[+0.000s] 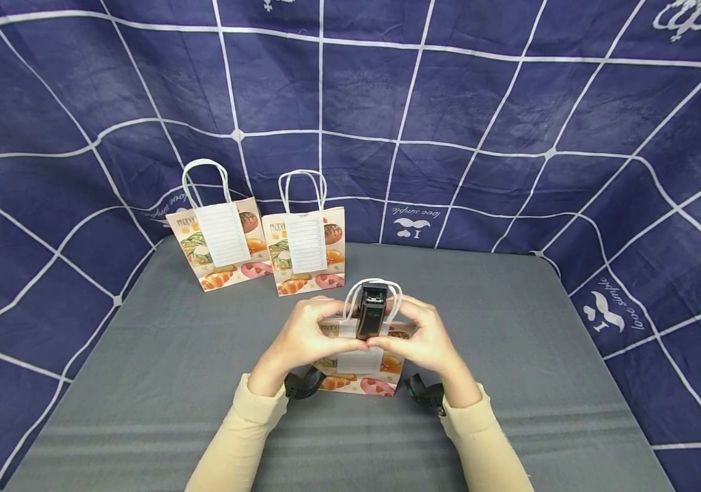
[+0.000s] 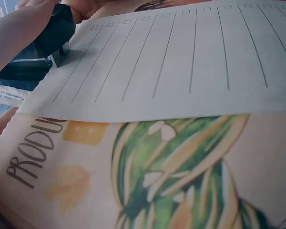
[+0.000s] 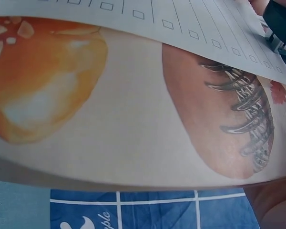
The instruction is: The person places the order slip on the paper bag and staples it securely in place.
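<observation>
At the middle of the head view, a paper bag with bread pictures and white cord handles stands upright. A black stapler sits over its top edge, between the handles. A white lined slip lies against the bag's front, and the stapler's end overlaps its edge in both wrist views. From the left, my left hand holds the stapler and bag top, thumb in front and fingers behind. My right hand does the same from the right. Both thumb tips meet at the stapler's near end. Fingers behind the bag are partly hidden.
Two similar bags, one at far left and one beside it, stand at the back left with white slips on their fronts. Grey cloth covers the table. A blue gridded curtain hangs behind and at the sides.
</observation>
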Action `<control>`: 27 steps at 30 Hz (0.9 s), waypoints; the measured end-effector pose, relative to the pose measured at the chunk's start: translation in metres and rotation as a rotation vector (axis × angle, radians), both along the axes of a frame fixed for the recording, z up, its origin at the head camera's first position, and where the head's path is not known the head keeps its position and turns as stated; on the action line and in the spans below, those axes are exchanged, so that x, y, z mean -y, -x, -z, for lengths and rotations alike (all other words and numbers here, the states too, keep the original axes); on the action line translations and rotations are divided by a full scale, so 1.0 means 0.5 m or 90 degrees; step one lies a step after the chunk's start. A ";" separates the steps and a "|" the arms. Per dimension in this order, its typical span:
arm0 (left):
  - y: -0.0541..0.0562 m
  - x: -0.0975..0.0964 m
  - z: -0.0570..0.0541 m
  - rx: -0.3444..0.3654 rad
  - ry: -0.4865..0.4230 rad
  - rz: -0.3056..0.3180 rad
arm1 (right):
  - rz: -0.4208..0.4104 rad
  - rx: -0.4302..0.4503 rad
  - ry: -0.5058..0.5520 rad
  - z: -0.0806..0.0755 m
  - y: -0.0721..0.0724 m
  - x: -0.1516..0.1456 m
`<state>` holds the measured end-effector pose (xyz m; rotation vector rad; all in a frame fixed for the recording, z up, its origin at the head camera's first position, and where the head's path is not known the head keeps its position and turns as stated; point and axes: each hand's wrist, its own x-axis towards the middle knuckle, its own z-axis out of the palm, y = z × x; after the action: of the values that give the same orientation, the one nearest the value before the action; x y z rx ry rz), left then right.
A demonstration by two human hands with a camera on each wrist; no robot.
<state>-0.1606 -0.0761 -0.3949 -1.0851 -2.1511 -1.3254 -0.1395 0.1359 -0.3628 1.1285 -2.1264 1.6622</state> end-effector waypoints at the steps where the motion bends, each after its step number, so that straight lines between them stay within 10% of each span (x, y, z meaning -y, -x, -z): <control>1: 0.000 0.000 0.000 -0.004 0.001 -0.001 | -0.001 0.002 0.000 0.000 0.000 0.000; 27: 0.010 -0.015 0.009 -0.101 -0.031 -0.036 | 0.037 -0.049 0.020 0.012 0.012 0.008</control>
<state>-0.1655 -0.0685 -0.3993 -1.0651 -2.0094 -1.2181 -0.1456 0.1320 -0.3687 1.0933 -2.0582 1.5959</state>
